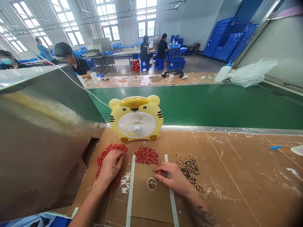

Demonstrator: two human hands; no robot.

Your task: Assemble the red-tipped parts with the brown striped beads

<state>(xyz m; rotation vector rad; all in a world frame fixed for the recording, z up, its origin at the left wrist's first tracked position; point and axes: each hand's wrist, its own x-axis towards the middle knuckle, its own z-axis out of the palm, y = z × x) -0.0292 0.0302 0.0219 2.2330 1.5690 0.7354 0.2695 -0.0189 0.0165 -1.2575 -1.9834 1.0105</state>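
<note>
My left hand (111, 165) rests over a pile of small red pieces with dark and gold tips (104, 156). Its fingers are curled together with the thumb close by, and whatever lies between them is hidden. My right hand (171, 176) is closed in a pinch just right of a small round cup (151, 184) holding a clear, brownish-looking content. A thin pale stick (153, 179) seems to run from those fingertips into the cup. Beyond the cup sits a second heap of red pieces (146, 155). Small black-and-gold beads (190, 168) lie to the right of my right hand.
Two pale tape strips (129, 201) flank the brown board (151, 208) under the cup. A yellow tiger-faced fan (136, 118) stands behind the heaps, before a green conveyor belt (224, 105). A metal housing (44, 135) blocks the left side. Other people sit farther back.
</note>
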